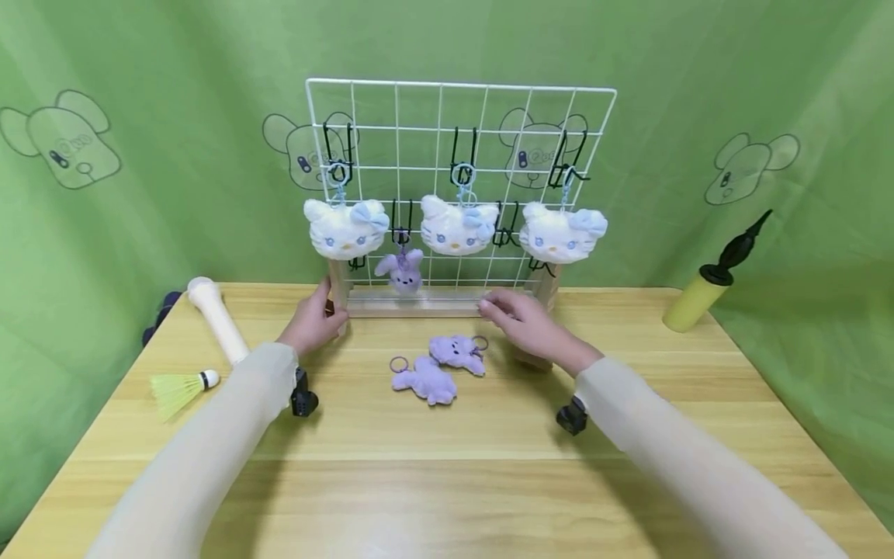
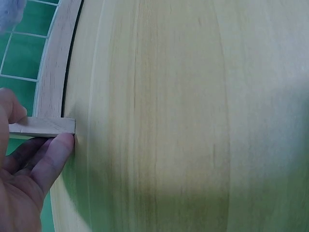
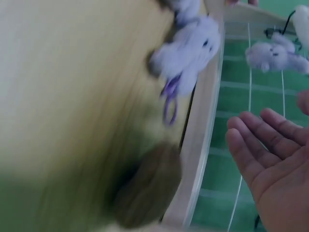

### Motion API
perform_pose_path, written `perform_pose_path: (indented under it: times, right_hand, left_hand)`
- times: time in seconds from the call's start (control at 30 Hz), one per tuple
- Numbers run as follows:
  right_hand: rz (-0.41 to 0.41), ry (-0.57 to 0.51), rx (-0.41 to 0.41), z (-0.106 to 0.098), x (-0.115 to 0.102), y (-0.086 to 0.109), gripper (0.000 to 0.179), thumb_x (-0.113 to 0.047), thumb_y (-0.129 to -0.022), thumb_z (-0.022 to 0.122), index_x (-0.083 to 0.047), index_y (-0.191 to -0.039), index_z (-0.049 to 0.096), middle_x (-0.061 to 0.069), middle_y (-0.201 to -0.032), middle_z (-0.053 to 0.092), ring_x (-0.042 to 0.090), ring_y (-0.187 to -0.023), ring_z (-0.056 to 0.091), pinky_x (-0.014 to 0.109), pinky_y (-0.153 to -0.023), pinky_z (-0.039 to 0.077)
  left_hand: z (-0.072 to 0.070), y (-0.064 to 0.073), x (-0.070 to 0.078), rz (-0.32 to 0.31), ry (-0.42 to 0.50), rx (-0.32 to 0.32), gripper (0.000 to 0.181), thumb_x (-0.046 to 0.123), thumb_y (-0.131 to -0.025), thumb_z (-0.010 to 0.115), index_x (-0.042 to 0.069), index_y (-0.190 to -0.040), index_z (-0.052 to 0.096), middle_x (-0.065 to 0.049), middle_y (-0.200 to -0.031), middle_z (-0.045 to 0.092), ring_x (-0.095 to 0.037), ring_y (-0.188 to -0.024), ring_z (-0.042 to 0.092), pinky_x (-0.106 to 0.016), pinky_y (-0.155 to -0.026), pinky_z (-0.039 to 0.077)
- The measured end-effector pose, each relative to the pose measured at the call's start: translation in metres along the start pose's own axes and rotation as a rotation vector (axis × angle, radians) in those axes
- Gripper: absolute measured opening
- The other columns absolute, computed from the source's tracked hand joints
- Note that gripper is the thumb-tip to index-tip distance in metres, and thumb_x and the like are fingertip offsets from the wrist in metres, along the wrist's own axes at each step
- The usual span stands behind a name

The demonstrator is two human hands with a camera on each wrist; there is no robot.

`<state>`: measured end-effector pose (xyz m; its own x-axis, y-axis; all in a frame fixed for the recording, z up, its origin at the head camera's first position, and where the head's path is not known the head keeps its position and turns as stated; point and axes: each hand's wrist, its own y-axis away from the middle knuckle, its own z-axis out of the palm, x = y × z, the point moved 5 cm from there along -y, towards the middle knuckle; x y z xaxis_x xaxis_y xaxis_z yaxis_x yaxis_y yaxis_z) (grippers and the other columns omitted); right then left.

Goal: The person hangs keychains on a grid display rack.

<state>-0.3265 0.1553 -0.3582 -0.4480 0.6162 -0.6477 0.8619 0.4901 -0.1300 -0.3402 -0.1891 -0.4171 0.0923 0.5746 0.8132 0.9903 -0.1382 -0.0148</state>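
My left hand pinches the left wooden foot of a display rack, thumb on one side and fingers on the other. My right hand, its fingers extended, is by the right end of the wooden base bar and holds nothing. On the rack's white wire grid, black hooks carry three white cat-head plush keychains with blue bows and one small purple rabbit plush keychain. Before the base, two more purple plush keychains lie on the table, touching each other.
A shuttlecock and a white stick-like object, partly hidden by my left sleeve, lie at left. A yellow hand pump with a black end stands tilted at the back right. Behind the wooden table hangs a green curtain.
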Motion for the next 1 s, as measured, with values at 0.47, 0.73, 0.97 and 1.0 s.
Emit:
perform_pose_path:
  times: [0.47,0.73,0.97,1.0]
  right_hand:
    - [0.125,0.178,0.017,-0.019,0.064,0.032,0.018,-0.010,-0.104,0.060,0.003,-0.109,0.069,0.018,-0.101,0.075,0.026,-0.093,0.069,0.042,-0.084,0.062]
    - [0.206,0.363,-0.011,-0.003,0.066,0.022,0.027,-0.023,-0.106,0.058,-0.003,-0.088,0.064,0.008,-0.074,0.061,0.021,-0.069,0.058,0.037,-0.063,0.053]
    - [0.318,0.437,-0.088,0.009,0.059,0.010,0.042,-0.027,-0.105,0.055,-0.013,-0.066,0.054,0.003,-0.062,0.055,0.019,-0.057,0.054,0.034,-0.059,0.050]
    - [0.322,0.450,-0.095,0.011,0.058,0.009,0.042,-0.025,-0.105,0.055,-0.013,-0.064,0.053,0.003,-0.063,0.056,0.019,-0.057,0.054,0.034,-0.059,0.051]
  left_hand:
    - [-0.001,0.002,0.001,0.002,-0.012,0.001,0.079,0.006,-0.102,0.057,0.001,-0.166,0.011,-0.038,-0.138,0.057,-0.043,-0.106,0.070,-0.035,-0.079,0.067]
    - [0.002,-0.001,0.001,-0.008,-0.007,-0.005,0.078,0.006,-0.102,0.056,0.001,-0.166,0.012,-0.037,-0.139,0.057,-0.043,-0.108,0.069,-0.035,-0.080,0.068]
    - [0.000,0.001,0.000,-0.008,-0.004,0.001,0.080,0.006,-0.102,0.056,0.001,-0.167,0.010,-0.038,-0.139,0.057,-0.043,-0.107,0.069,-0.035,-0.079,0.067]
    - [0.000,0.001,0.000,-0.008,-0.006,0.001,0.080,0.006,-0.102,0.056,0.001,-0.167,0.009,-0.038,-0.139,0.056,-0.043,-0.107,0.069,-0.035,-0.080,0.068]
